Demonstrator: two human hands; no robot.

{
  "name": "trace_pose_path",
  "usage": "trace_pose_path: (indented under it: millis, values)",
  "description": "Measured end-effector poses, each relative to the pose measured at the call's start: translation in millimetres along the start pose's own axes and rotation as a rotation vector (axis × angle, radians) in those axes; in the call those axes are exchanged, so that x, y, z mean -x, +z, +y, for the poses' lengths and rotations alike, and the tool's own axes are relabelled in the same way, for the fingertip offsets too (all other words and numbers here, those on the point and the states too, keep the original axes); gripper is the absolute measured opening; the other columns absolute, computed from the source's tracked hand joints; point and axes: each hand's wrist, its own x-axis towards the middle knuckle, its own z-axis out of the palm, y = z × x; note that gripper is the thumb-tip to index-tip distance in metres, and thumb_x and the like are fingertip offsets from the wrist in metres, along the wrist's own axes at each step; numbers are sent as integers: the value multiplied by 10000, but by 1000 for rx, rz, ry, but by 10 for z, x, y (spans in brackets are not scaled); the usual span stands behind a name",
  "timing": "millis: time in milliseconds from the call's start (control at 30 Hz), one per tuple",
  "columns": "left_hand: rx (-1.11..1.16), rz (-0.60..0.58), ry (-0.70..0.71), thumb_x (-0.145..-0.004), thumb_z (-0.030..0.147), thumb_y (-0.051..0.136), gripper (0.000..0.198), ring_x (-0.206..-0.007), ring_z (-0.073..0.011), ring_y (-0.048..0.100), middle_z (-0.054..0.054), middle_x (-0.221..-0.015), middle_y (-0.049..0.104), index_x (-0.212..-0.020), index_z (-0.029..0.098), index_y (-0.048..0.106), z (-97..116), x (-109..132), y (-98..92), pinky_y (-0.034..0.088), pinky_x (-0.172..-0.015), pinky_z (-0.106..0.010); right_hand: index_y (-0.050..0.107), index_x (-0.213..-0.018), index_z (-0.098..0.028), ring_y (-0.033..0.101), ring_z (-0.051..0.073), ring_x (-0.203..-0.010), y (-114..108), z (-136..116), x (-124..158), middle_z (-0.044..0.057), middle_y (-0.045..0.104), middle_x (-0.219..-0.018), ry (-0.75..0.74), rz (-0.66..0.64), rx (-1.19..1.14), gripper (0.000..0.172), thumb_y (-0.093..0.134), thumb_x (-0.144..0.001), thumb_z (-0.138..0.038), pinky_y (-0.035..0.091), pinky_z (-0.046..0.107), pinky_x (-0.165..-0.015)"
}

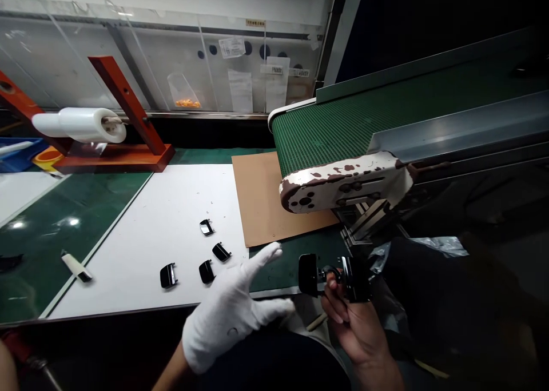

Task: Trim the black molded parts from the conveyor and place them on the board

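My left hand (234,308) wears a white glove and hovers over the table's front edge with fingers spread, holding nothing. It is nearest the small glossy black plastic parts (206,271) lying on the white sheet (163,219). My right hand (354,322) is bare and its fingers are closed round a cluster of black plastic parts (332,274) joined on a runner, held just below the end of the conveyor.
A green belt conveyor (326,131) with a chipped white end cap juts in from the right over a brown cardboard sheet (261,202). A roll of white film (81,124) sits on an orange stand at back left. A small white tool (76,266) lies on the green mat.
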Motion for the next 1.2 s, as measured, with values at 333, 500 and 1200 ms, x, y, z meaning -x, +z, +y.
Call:
trace_pose_path:
  millis: [333, 500, 1200]
  values:
    - [129, -170, -124, -582, 403, 838, 1054, -1244, -276, 512, -128, -1372, 514, -1438, 253, 241, 115, -95, 302, 442, -1034, -424, 663, -664, -162, 250, -8, -351, 52, 49, 79, 5, 632, -596, 47, -11, 56, 283, 857, -488, -269, 231, 151, -339]
    - [81, -259, -102, -656, 374, 791, 992, -1115, -250, 614, -100, -1260, 607, -1445, 281, 197, 131, -166, 273, 501, -941, -397, 627, -627, -164, 272, 0, -340, 42, 63, 124, 13, 616, -558, 55, 13, 158, 368, 859, -509, -425, 248, 166, -336]
    - [-44, 200, 70, -648, 345, 786, 853, -781, -174, 722, -15, -1018, 728, -1368, 297, 332, 134, 141, 574, 599, -708, -235, 691, -686, -196, 365, 43, -367, -63, 16, 63, -3, 586, -565, 108, -169, 178, 263, 817, -589, -405, 215, 154, -333]
